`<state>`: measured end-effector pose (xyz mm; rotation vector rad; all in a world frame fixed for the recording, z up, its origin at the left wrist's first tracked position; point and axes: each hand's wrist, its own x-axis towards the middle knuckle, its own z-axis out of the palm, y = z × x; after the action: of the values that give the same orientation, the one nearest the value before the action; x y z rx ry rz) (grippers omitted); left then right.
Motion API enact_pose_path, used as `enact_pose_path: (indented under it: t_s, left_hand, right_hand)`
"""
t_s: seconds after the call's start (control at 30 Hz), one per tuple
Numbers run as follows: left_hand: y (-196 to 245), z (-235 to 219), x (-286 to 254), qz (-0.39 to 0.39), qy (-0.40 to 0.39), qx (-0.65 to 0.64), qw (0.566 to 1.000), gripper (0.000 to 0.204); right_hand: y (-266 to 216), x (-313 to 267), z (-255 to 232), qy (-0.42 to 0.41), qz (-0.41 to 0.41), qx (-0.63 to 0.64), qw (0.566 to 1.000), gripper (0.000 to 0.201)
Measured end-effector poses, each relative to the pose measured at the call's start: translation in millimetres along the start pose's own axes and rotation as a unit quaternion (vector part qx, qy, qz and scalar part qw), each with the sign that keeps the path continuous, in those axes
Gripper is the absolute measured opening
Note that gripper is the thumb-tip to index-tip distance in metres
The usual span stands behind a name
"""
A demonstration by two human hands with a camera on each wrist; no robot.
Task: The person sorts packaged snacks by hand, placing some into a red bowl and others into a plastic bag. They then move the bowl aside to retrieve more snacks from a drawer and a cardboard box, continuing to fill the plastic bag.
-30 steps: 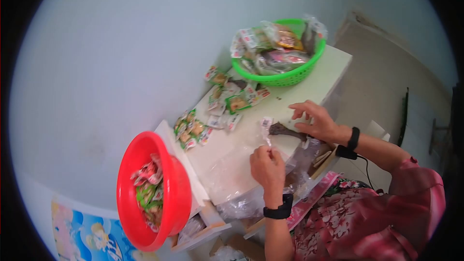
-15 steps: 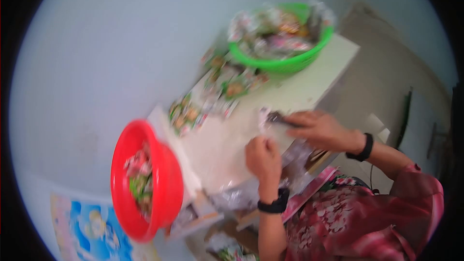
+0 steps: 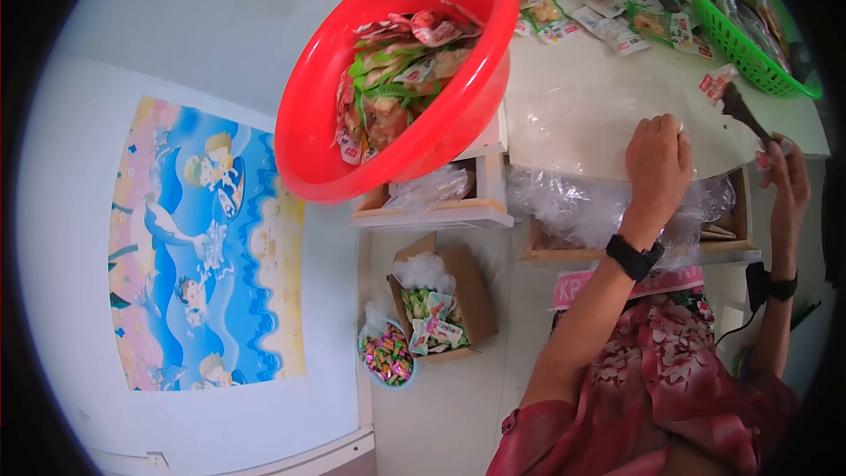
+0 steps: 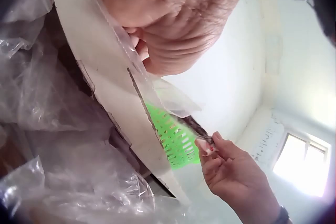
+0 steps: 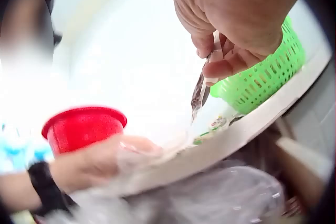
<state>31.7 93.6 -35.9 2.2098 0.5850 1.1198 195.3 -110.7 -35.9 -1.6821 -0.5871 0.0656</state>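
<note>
Our right hand [image 3: 787, 174] is pinching the dark packet [image 3: 741, 111], our left hand [image 3: 659, 166] the clear bag [image 3: 599, 110]; spreading it should help.

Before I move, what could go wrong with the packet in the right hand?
The dark snack packet might slip, since the right hand pinches it by one end. If dropped, it could land among the loose plastic bags in the open drawer. The thin clear bag in the left hand could snag the packet if they meet.
</note>
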Motion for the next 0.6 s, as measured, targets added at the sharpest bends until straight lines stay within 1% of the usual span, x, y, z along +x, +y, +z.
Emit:
enact_pose_path:
  t_s: [0.03,0.07,0.17,0.27,0.33,0.43,0.53,0.6]
  left_hand:
    - [-0.3,-0.3,-0.1,-0.003,0.004,-0.012,1.000,0.010]
    - [-0.8,-0.4,-0.3,-0.011,0.008,-0.022,1.000,0.009]
    - [-1.3,-2.3,-0.7,-0.035,0.022,-0.052,0.998,0.007]
    - [-1.2,-4.1,-0.1,-0.057,0.033,-0.074,0.995,0.006]
    - [-2.5,-5.7,-1.6,-0.068,0.032,-0.077,0.994,0.006]
    - [-4.9,-2.3,-2.5,-0.045,0.083,-0.084,0.992,0.006]
    - [-8.1,-0.1,1.5,-0.081,0.114,-0.233,0.962,0.005]
    - [-8.0,-1.4,3.7,-0.086,0.116,-0.256,0.956,0.005]
  right_hand:
    - [-5.4,-2.0,-1.7,0.011,-0.001,0.061,0.998,0.031]
    - [-7.5,-3.5,-3.5,0.018,0.035,0.085,0.996,0.034]
    - [1.7,-12.7,-7.0,-0.022,0.060,0.140,0.988,0.031]
    - [-13.1,-31.3,8.0,-0.066,0.056,0.065,0.994,0.028]
    - [-8.9,-33.5,11.5,-0.078,0.054,0.058,0.994,0.027]
    - [-11.3,-31.2,9.8,-0.097,0.047,0.039,0.993,0.026]
    - [-13.1,-26.7,4.5,-0.110,0.035,0.021,0.993,0.026]
    - [-11.3,-26.1,2.0,-0.110,0.042,0.023,0.993,0.025]
